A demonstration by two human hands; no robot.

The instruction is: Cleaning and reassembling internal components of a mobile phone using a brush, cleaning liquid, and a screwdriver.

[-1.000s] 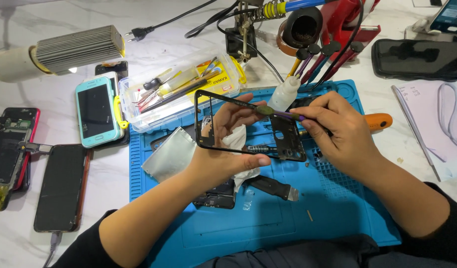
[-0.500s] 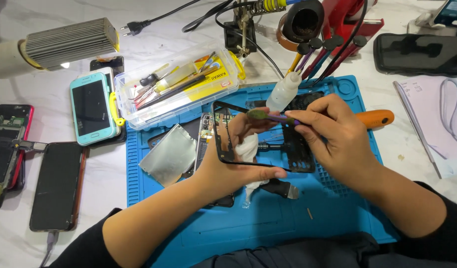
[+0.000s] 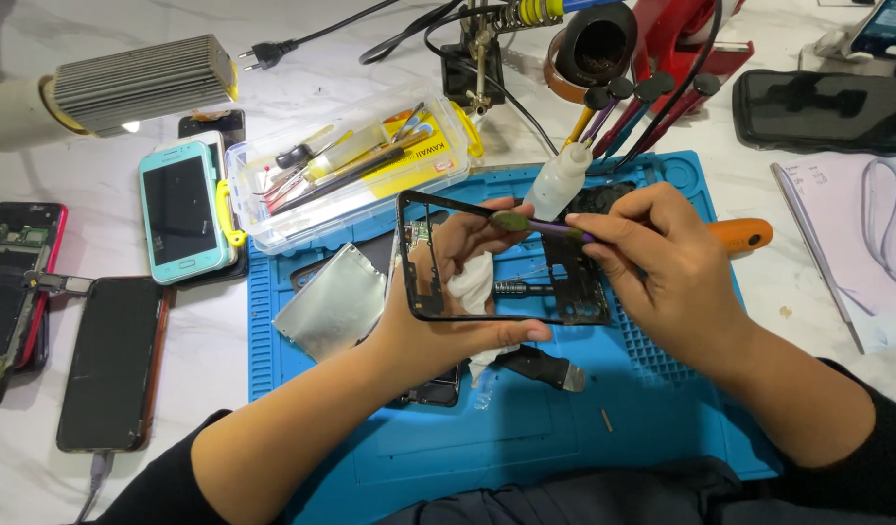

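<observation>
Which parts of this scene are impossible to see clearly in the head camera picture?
- Head view: the left hand palm and part of the white cloth, hidden behind the black phone frame.
- Brush handle end, covered by the right hand.
- Grey heat-sink lamp, cut off by the left edge.

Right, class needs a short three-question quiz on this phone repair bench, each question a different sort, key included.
1. True or false: the left hand holds the black phone frame together with a white cloth.
2. What does the right hand hold? A) purple-handled brush B) scissors C) tape roll
3. What colour is the work mat?

Key: 1 true; 2 A; 3 blue.
</observation>
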